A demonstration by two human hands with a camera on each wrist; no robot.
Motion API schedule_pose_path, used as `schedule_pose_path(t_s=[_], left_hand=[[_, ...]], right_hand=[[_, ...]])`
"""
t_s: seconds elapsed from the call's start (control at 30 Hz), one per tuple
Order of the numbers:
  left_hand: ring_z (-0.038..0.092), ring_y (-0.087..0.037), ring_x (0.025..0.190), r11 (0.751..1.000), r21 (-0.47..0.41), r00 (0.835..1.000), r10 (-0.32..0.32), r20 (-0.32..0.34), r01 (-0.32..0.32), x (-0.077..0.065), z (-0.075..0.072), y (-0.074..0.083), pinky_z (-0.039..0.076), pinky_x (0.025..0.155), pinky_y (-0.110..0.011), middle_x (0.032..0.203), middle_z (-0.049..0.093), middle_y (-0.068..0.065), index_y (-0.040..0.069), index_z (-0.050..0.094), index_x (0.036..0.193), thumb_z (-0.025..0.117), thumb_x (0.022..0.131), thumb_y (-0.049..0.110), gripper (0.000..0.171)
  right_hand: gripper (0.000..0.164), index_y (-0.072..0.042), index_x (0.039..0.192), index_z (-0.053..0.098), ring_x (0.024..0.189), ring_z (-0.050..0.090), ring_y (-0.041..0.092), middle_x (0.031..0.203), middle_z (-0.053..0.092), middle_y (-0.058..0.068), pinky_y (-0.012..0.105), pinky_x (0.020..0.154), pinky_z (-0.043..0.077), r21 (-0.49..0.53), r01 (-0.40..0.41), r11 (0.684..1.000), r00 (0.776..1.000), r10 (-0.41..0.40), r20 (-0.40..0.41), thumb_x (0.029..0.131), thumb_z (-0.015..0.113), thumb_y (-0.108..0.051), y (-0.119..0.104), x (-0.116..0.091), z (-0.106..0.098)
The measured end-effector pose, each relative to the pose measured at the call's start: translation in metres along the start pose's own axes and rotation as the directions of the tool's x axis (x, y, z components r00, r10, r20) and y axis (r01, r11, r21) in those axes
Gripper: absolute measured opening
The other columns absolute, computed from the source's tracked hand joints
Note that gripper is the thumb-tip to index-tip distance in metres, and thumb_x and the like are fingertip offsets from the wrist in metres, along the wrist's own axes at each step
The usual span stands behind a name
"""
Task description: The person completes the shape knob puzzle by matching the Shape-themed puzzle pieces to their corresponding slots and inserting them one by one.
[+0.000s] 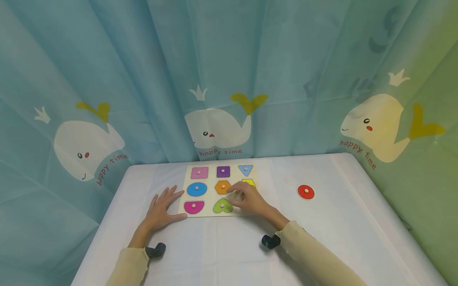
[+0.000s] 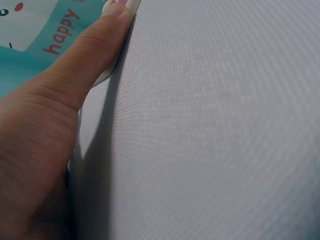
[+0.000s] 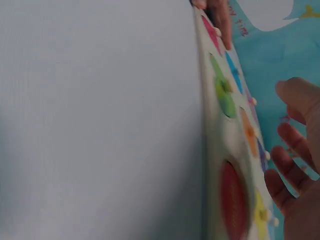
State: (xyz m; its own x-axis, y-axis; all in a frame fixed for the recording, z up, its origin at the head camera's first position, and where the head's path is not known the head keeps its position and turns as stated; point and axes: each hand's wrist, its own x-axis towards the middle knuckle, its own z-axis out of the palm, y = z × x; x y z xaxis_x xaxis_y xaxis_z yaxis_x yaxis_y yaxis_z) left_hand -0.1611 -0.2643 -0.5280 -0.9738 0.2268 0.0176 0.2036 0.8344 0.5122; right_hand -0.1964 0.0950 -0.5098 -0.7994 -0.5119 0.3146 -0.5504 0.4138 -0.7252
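Observation:
A white shape puzzle board (image 1: 212,175) lies at the back of the table, filled with several knobbed pieces. My left hand (image 1: 159,210) is spread along its left side; the thumb (image 2: 95,42) presses on the front left corner, beside the magenta half-round piece (image 1: 194,207). Over the board's right part hovers my right hand (image 1: 252,198), loosely bent and holding nothing, its fingertips near the green heart piece (image 1: 222,206) and the orange hexagon (image 1: 222,187). The right wrist view shows a bare red recess (image 3: 233,200) in the board, which my hand covers in the head view.
A red round piece (image 1: 305,192) with a knob lies on the white tablecloth (image 1: 343,222), right of the board. Behind the table hangs a blue-green curtain (image 1: 286,119) with whale prints. A dark camera mount is strapped at each wrist.

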Motion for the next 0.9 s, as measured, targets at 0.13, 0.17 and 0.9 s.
schedule_pose_path(t_s=[0.13, 0.17, 0.9], left_hand=[[0.015, -0.047, 0.153, 1.0, -0.001, 1.0, 0.002, -0.001, -0.002, 0.0, 0.0, 0.0, 0.001, 0.119, -0.073, 0.165, 0.031, -0.021, 0.015, 0.049, 0.154, 0.085, 0.077, 0.052, 0.092], [0.015, -0.047, 0.154, 1.0, -0.001, 1.0, 0.002, -0.001, -0.002, 0.0, 0.001, 0.0, 0.001, 0.119, -0.072, 0.165, 0.03, -0.02, 0.015, 0.048, 0.154, 0.085, 0.077, 0.052, 0.092], [0.015, -0.047, 0.153, 1.0, 0.001, 1.0, 0.005, 0.001, -0.005, 0.001, 0.002, -0.003, 0.001, 0.118, -0.073, 0.165, 0.03, -0.021, 0.016, 0.049, 0.154, 0.084, 0.077, 0.053, 0.092]], right_hand=[[0.025, -0.005, 0.114, 0.075, 0.098, 0.066, 0.028, 0.111, 0.073, 0.008, 0.04, 0.083, 0.059, -0.011, -0.051, 0.999, 0.999, 0.051, -0.019, 0.091, 0.078, -0.014, 0.003, -0.002, -0.018], [0.026, -0.005, 0.114, 0.075, 0.099, 0.065, 0.028, 0.112, 0.073, 0.008, 0.042, 0.084, 0.059, -0.01, -0.072, 0.997, 0.997, 0.072, -0.021, 0.091, 0.078, -0.015, 0.004, -0.003, -0.023], [0.027, -0.006, 0.113, 0.075, 0.095, 0.064, 0.026, 0.11, 0.074, 0.006, 0.043, 0.079, 0.057, -0.136, -0.184, 0.973, 0.949, 0.14, -0.282, 0.088, 0.083, -0.014, 0.046, -0.054, -0.11]])
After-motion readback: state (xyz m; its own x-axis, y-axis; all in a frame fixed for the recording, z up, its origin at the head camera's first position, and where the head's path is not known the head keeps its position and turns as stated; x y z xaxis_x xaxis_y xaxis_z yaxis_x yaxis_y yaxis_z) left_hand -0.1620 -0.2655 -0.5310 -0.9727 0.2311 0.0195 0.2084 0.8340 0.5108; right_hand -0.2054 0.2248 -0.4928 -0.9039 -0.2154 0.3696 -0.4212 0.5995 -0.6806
